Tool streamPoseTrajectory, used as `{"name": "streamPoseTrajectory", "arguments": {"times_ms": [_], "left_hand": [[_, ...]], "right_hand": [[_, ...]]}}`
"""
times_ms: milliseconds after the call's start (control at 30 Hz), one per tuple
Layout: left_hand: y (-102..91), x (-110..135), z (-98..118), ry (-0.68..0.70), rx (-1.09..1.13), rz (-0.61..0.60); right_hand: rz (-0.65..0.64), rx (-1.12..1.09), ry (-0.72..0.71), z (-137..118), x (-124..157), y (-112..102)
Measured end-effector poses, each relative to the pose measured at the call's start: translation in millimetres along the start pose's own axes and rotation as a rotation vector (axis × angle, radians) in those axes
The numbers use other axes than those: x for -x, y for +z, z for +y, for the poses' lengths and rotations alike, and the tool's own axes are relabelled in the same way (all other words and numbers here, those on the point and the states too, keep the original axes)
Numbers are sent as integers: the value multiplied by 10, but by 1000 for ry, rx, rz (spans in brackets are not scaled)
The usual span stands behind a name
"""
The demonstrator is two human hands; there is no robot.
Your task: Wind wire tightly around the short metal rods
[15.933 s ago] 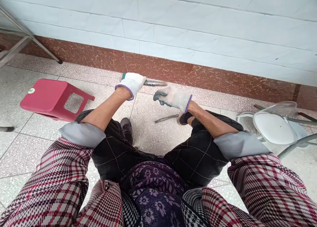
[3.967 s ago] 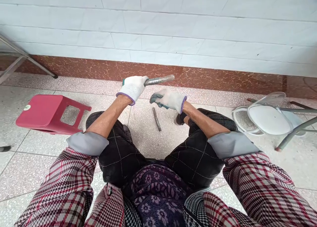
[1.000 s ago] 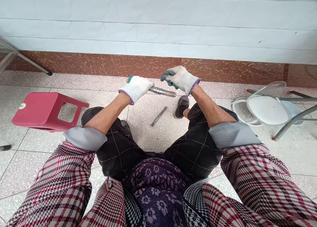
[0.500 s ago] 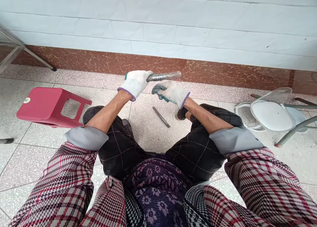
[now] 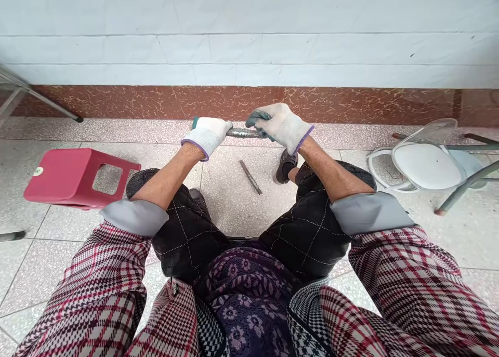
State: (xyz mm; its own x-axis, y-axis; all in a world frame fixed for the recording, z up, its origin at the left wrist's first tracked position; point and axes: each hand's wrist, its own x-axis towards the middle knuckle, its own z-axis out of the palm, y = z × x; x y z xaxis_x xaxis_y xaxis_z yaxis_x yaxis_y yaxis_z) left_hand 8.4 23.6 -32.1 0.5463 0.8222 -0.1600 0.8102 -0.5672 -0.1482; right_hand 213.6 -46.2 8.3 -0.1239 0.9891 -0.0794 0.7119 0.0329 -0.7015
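Note:
My left hand (image 5: 208,133), in a white knit glove with green coating and a purple cuff, is closed around the left end of a metal rod (image 5: 242,133). Silvery wire appears wound around the rod's middle, and it lies roughly level above the floor. At its other end my right hand (image 5: 278,126), gloved the same way with grey-stained fingers, curls over the rod. The glove hides that end. On the floor between my feet lies a second rod (image 5: 250,177), thin, dark grey and ridged.
A red plastic stool (image 5: 66,177) lies tipped over at the left. White chairs (image 5: 427,166) with metal legs stand at the right. Ahead is a white tiled wall (image 5: 241,45) with a red-brown marbled base strip (image 5: 136,100). A metal leg frame (image 5: 50,103) reaches in at the far left.
My right hand has risen and closed over the rod's right end, which was free before. My left hand keeps its hold and has come slightly lower and left.

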Motion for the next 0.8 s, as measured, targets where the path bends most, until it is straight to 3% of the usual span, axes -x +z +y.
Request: {"name": "streamPoseTrajectory", "arguments": {"times_ms": [167, 400, 567, 800], "left_hand": [[-32, 75, 31, 79, -16, -26], [-123, 308, 79, 127, 107, -12], [-203, 313, 15, 16, 226, 69], [-205, 176, -87, -148, 184, 97]], "right_hand": [[84, -34, 38, 92, -149, -28], [33, -109, 47, 318, -347, 41], [-18, -175, 45, 322, -320, 219], [-83, -155, 9, 125, -33, 478]]}}
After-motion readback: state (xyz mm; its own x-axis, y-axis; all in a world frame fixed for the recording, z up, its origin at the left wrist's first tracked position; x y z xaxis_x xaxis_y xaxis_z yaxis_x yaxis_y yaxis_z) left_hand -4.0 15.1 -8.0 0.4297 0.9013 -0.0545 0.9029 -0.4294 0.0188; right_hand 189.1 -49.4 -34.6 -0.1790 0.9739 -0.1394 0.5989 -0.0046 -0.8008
